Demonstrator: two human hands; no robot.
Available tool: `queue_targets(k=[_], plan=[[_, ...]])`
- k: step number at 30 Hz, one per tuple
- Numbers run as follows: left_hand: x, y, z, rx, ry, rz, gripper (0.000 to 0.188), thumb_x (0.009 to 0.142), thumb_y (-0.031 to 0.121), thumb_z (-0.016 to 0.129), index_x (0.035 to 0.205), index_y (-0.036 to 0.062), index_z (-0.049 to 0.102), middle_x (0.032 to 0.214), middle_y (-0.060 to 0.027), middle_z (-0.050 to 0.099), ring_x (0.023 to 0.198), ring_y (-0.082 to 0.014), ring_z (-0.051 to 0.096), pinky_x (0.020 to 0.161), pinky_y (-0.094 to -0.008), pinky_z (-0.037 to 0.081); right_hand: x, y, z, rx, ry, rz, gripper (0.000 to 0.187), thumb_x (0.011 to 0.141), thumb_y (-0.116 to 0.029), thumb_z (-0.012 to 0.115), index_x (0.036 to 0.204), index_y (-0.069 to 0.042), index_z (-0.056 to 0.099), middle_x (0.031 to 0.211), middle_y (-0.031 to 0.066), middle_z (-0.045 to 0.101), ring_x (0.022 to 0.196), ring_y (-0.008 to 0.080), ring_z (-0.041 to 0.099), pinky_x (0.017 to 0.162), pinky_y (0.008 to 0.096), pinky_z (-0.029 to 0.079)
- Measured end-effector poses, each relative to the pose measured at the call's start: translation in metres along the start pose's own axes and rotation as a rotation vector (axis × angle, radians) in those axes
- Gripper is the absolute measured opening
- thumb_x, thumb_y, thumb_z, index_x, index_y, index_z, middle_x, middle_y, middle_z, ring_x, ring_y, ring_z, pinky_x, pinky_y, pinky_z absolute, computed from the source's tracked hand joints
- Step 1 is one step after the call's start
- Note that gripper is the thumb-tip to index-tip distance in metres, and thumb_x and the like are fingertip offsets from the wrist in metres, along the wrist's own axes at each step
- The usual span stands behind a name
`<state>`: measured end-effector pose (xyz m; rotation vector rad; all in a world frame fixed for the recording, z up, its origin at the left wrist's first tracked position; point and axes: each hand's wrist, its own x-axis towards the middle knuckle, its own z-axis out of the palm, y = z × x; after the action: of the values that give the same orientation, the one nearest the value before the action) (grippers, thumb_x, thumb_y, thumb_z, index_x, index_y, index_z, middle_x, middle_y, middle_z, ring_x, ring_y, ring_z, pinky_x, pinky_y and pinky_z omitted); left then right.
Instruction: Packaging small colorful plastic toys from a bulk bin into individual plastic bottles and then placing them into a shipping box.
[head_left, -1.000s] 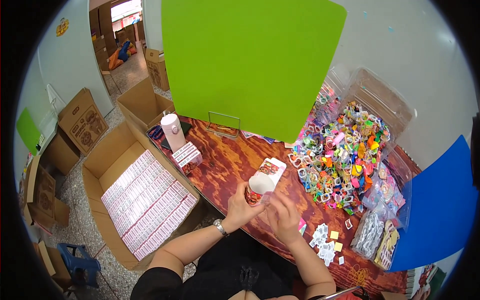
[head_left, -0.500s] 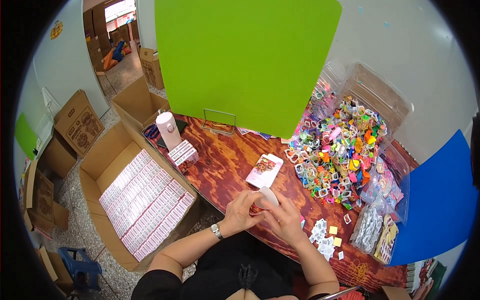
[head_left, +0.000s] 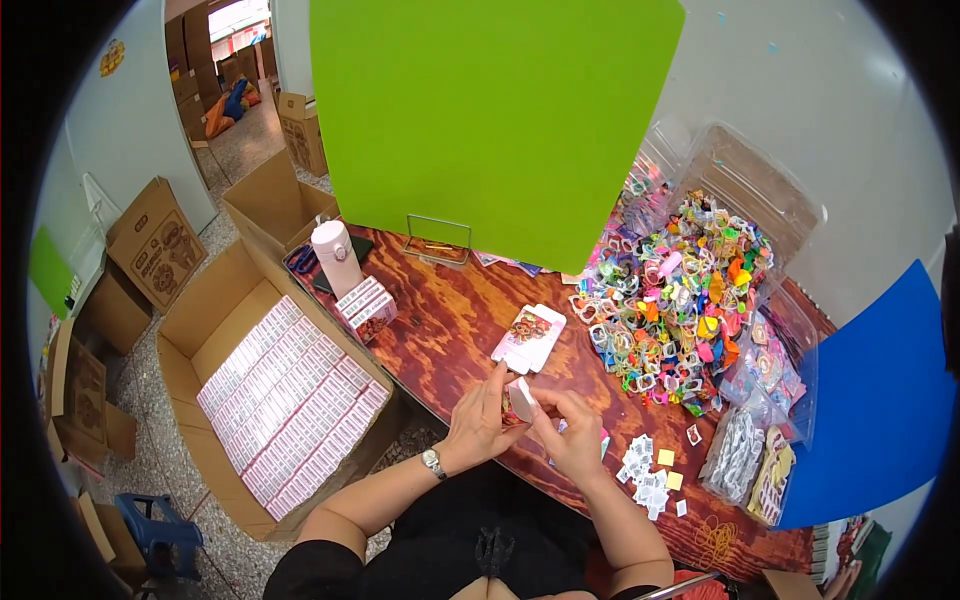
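Note:
Above the front edge of the table, a small printed carton (head_left: 518, 401) with a pale end flap is between my hands. My left hand (head_left: 474, 420) is closed around its left side. The thumb and fingers of my right hand (head_left: 570, 434) pinch the carton at its upright white flap. Just beyond them on the table lie flattened pink-and-white cartons (head_left: 530, 338) with a picture on top. Part of a small coloured item shows beside my right hand, mostly covered by it.
A large heap of colourful small trinkets (head_left: 690, 300) fills the right. Nearer lie white labels (head_left: 645, 470), yellow squares (head_left: 666, 457) and rubber bands (head_left: 716, 543). A pink bottle (head_left: 336, 255) and filled cartons (head_left: 366, 308) stand left, beside a cardboard box (head_left: 185, 385) holding packed cartons. A green board (head_left: 490, 120) rises behind.
My right hand has shifted its grip on the carton's flap, which now stands more upright and narrow. My left fingers have straightened along the carton's side.

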<state>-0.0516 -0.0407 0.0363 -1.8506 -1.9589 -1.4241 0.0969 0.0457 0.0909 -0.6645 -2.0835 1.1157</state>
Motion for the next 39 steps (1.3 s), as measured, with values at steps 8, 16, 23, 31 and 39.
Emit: queue_targets(k=[8,16,23,31,39], plan=[[-0.002,-0.001,0.006,0.191,-0.011,0.061,0.107,0.07,0.019,0.085,0.15,-0.0152,0.023,0.116,-0.0227,0.058,0.096,-0.0369,0.06,0.085,-0.0431,0.05,-0.002,0.007,0.007,-0.26,0.097,-0.303,0.021,0.085,0.001,0.073,0.105,-0.003,0.075,0.1,0.0117,0.07,0.083,0.021,0.068,0.071,0.0317,0.054],[-0.006,0.003,0.009,0.17,-0.033,-0.032,0.113,0.067,0.02,0.083,0.15,-0.02,0.017,0.111,-0.0246,0.055,0.091,-0.0358,0.055,0.081,-0.0438,0.047,-0.015,0.013,0.016,-0.135,0.136,-0.203,0.024,0.089,-0.001,0.071,0.112,-0.002,0.073,0.103,0.0141,0.072,0.093,0.0288,0.068,0.08,0.0363,0.055],[-0.006,0.009,0.011,0.215,-0.028,-0.039,0.11,0.068,0.02,0.078,0.15,-0.0199,0.017,0.112,-0.0251,0.053,0.092,-0.0356,0.052,0.082,-0.0436,0.044,-0.023,0.02,0.027,-0.28,0.213,-0.391,0.031,0.091,0.002,0.069,0.122,0.003,0.068,0.11,0.0183,0.072,0.104,0.0322,0.07,0.085,0.0364,0.057],[-0.005,0.011,0.01,0.219,-0.068,0.011,0.104,0.071,0.022,0.075,0.151,-0.0172,0.022,0.123,-0.0277,0.052,0.099,-0.036,0.053,0.084,-0.0446,0.042,-0.028,0.016,0.026,-0.09,0.162,-0.186,0.042,0.091,-0.005,0.071,0.132,0.003,0.062,0.124,0.0176,0.068,0.108,0.0264,0.069,0.08,0.034,0.059],[-0.014,-0.005,-0.009,0.097,0.09,0.19,0.109,0.073,0.049,0.086,0.146,-0.0126,0.033,0.15,-0.0295,0.036,0.139,-0.0466,0.035,0.115,-0.0581,0.028,-0.014,0.056,0.016,0.884,0.365,0.36,0.038,0.102,-0.003,0.056,0.14,-0.004,0.054,0.132,0.0116,0.063,0.116,0.0187,0.063,0.097,0.033,0.054]])
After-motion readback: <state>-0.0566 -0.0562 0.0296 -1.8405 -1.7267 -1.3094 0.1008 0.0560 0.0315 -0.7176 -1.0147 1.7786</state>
